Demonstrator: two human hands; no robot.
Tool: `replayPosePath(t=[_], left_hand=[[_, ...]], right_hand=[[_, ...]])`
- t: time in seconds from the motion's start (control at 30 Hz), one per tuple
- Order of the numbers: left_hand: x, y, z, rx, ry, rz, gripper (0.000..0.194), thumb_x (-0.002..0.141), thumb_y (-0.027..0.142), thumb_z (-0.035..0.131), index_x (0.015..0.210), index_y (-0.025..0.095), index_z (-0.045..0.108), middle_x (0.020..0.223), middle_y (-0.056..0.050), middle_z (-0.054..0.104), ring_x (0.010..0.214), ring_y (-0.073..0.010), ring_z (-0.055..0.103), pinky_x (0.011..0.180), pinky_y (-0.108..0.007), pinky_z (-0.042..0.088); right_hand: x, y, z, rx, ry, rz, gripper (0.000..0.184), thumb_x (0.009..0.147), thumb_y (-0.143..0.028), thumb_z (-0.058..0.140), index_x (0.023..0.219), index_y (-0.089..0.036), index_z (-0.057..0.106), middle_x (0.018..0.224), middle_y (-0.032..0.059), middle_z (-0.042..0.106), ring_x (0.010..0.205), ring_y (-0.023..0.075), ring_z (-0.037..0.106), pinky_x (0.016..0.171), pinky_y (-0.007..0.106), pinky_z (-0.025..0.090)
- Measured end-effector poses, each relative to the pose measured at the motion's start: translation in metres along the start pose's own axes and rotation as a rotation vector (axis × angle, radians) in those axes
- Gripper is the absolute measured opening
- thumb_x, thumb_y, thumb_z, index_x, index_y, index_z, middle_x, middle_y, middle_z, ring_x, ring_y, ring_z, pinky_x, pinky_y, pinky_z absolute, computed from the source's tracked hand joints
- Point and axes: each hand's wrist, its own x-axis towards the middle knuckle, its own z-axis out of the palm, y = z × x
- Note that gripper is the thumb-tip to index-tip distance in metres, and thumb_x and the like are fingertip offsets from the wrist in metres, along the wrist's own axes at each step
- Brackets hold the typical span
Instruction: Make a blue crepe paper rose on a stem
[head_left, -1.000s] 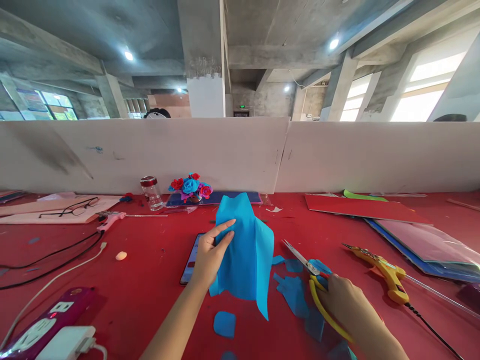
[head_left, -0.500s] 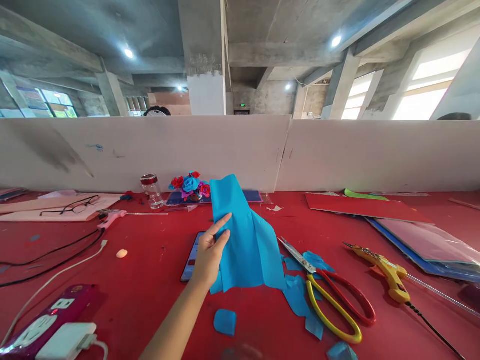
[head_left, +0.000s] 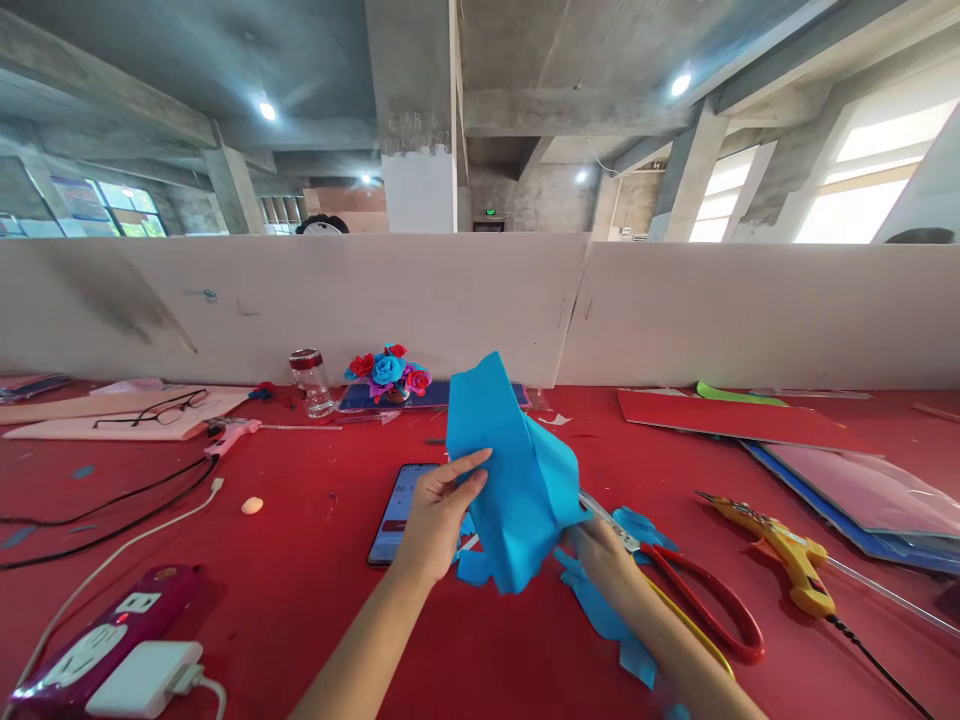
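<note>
While our left hand (head_left: pixel 439 510) grips blue paper (head_left: pixel 517 480) above the red bench (head_left: pixel 300 600), our right hand (head_left: pixel 600 555) is at its lower corner, grip too blurred to tell; beyond the pale partition (head_left: pixel 375 300) stand concrete pillars (head_left: pixel 411 90).

I log: sheet (head_left: pixel 514 480), plain blue; counter (head_left: pixel 300 610), red; scissors (head_left: pixel 701 585), one handle red, one yellow; glue gun (head_left: pixel 795 560), yellow; power strip (head_left: pixel 97 640), purple and white.
</note>
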Motion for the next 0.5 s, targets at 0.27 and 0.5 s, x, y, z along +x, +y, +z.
replayPosePath(t=[0.27, 0.5], left_hand=[[-0.015, 0.009, 0.008, 0.195, -0.331, -0.037, 0.058, 0.066, 0.026, 0.066, 0.121, 0.032, 0.049, 0.108, -0.004, 0.063, 0.097, -0.0247, 0.058, 0.078, -0.035, 0.050], [-0.012, 0.005, 0.008, 0.011, -0.299, -0.318, 0.101, 0.067, 0.027, 0.069, 0.138, 0.029, -0.003, 0.105, -0.010, 0.063, 0.087, -0.0216, 0.061, 0.076, -0.036, 0.047]], right_hand=[[-0.002, -0.019, -0.019, 0.739, -0.128, 0.337, 0.053, 0.074, -0.057, 0.049, 0.108, -0.018, 0.056, 0.101, 0.0105, 0.067, 0.097, 0.0280, 0.060, 0.082, 0.042, 0.046], [-0.003, -0.010, -0.018, 0.731, -0.026, 0.304, 0.033, 0.069, -0.030, 0.068, 0.100, -0.020, 0.060, 0.093, 0.0068, 0.070, 0.084, 0.0263, 0.065, 0.079, 0.042, 0.050]])
